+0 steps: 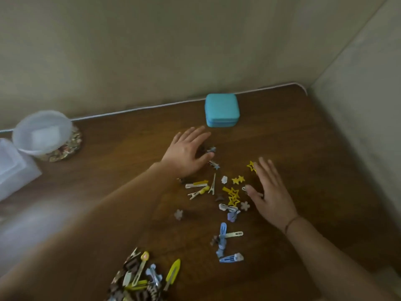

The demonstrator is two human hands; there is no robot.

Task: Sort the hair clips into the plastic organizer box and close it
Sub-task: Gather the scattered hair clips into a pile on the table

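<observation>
Several hair clips lie scattered on the brown table (pixel 314 161): yellow star clips (pixel 234 193), silver clips (pixel 198 189), blue snap clips (pixel 223 230). A denser heap of clips (pixel 138 279) sits at the near edge. My left hand (pixel 186 154) rests flat over a few small dark and blue clips (pixel 213 164), fingers spread. My right hand (pixel 270 191) hovers open beside the yellow stars, its fingertips next to a yellow star outline clip (pixel 251 165). A closed turquoise box (pixel 221 109) stands at the back of the table, just beyond my left hand.
A translucent white tub (pixel 42 132) sits on a patterned coaster (pixel 72 146) at the back left. A clear plastic container (pixel 13 168) is at the far left edge. Walls close in the table at the back and on the right.
</observation>
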